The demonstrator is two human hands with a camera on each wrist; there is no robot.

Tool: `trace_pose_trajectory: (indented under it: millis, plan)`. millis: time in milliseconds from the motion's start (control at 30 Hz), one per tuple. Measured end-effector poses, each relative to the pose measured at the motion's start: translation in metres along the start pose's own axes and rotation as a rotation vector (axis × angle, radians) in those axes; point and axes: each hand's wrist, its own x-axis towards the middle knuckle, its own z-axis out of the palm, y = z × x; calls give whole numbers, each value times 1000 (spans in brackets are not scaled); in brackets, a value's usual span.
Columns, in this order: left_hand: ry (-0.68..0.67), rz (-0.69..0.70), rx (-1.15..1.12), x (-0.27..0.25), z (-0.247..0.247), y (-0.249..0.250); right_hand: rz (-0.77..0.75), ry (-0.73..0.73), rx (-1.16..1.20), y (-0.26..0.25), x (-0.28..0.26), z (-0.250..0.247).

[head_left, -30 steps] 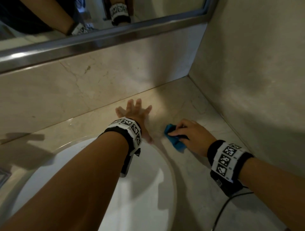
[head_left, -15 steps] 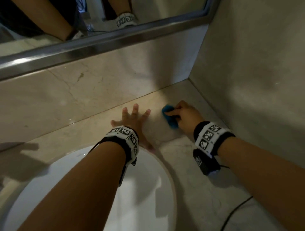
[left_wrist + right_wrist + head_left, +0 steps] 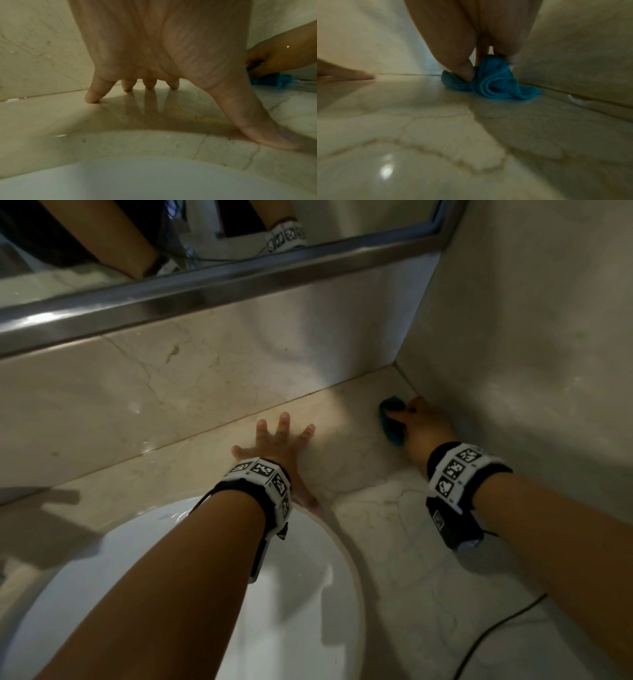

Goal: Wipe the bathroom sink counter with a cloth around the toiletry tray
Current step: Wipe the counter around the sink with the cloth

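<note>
Your right hand (image 3: 423, 428) pinches the bunched blue cloth (image 3: 494, 79) and presses it on the counter (image 3: 394, 518), tucked by the wall to reach the corner. Your left hand (image 3: 279, 448) lies flat, fingers spread, propping you. No tray shows.

The head view looks steeply down from above the sink (image 3: 191, 594) toward the far right counter (image 3: 394, 542) corner. Each wrist view sits low, close over the counter, facing far. All three share the blue cloth (image 3: 494, 79) by the right wall (image 3: 531, 371).
</note>
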Motion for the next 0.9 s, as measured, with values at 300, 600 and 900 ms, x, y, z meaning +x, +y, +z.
trace_pose_trajectory:
  millis: [300, 600, 900]
  plan:
    - [68, 49, -36, 2, 4, -5, -233, -124, 33, -30, -75, 25]
    - [49, 6, 35, 0, 1, 2, 43, 14, 85, 12, -34, 0]
    - [90, 65, 97, -10, 1, 12, -170, -124, 75, -28, -96, 21]
